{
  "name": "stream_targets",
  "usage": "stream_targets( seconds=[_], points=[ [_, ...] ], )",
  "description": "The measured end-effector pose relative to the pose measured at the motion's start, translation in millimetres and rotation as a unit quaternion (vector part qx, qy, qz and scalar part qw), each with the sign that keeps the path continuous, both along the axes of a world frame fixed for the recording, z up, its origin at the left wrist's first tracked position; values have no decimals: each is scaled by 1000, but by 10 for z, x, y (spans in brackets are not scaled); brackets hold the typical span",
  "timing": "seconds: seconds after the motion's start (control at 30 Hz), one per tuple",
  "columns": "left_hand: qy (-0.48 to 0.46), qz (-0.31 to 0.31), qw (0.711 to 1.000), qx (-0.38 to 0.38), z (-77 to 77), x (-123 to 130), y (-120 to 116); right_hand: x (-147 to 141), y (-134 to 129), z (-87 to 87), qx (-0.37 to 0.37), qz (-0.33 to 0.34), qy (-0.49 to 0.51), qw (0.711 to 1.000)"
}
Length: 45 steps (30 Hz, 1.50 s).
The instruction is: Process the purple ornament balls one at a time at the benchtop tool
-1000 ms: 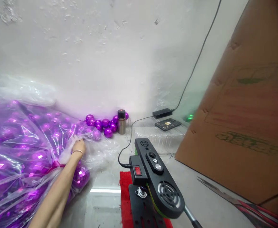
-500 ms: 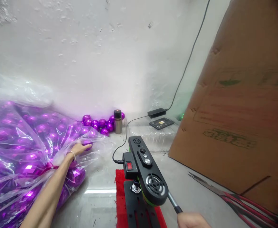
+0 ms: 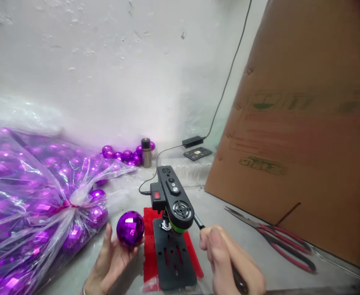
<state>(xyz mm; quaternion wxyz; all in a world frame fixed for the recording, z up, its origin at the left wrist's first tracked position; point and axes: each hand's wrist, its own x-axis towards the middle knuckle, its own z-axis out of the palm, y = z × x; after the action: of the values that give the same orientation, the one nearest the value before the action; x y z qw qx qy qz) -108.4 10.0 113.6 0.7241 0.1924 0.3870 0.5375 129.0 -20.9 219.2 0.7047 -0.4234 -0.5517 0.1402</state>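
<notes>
With the black machine (image 3: 175, 196) as the clock's centre, the purple ball (image 3: 130, 228) sits between eight and nine o'clock, near the machine yet apart from it. The left hand (image 3: 115, 256) cradles it from below: the fingers curl under its base, while the thumb stands to the left (I cannot tell whether any finger hooks something underneath). At four o'clock, the right hand (image 3: 225, 256) is wrapped firmly round the lever (image 3: 198, 221).

The ball is faceted and mirror-bright; I judge it light, probably hollow, with a stiff, slick shell that may scuff or crack under a hard squeeze. It is best cupped low, fingers spread at five o'clock and thumb closing at nine, with light pressure. More such balls fill the clear plastic bag (image 3: 84, 187) at nine o'clock, and the large scissors (image 3: 270, 237) lie between three and four.
</notes>
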Motion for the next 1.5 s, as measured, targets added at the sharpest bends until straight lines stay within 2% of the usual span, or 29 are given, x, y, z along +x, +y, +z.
stream_targets(
  seconds=[0.13, 0.23, 0.3, 0.4, 0.53, 0.67, 0.8, 0.97, 1.1, 1.17, 1.3, 1.5],
  points=[
    [35, 23, 999, -19, -296, 305, -150, 107, 43, 88, 13, 16, -84, 996],
    [95, 10, 995, -3, -389, 503, -138, 158, 60, 146, 23, 18, -133, 991],
    [174, 30, 984, 34, -426, 597, -103, 170, 64, 162, 31, 14, -142, 989],
    [293, 51, 950, 96, -495, 687, -56, 164, 64, 160, 38, 17, -143, 989],
    [390, 57, 910, 131, -633, 778, -36, 134, 56, 129, 35, 21, -113, 993],
    [516, 51, 844, 141, -758, 827, -52, 136, 36, 100, 28, 27, -99, 994],
    [554, 8, 810, 190, -792, 820, -61, 142, 20, 87, 19, 37, -109, 993],
    [576, 22, 781, 240, -766, 830, -70, 83, 12, 53, 11, 29, -52, 998],
    [599, -18, 749, 281, -777, 827, -97, 63, 1, 45, 8, 29, -44, 999],
    [600, -23, 745, 292, -787, 824, -106, 66, -3, 45, 3, 26, -45, 999],
    [585, -13, 764, 273, -804, 838, -103, 72, -3, 38, 9, 26, -50, 998],
    [571, 38, 778, 260, -783, 893, -91, 49, -11, 36, 7, 16, -49, 999]
  ],
)
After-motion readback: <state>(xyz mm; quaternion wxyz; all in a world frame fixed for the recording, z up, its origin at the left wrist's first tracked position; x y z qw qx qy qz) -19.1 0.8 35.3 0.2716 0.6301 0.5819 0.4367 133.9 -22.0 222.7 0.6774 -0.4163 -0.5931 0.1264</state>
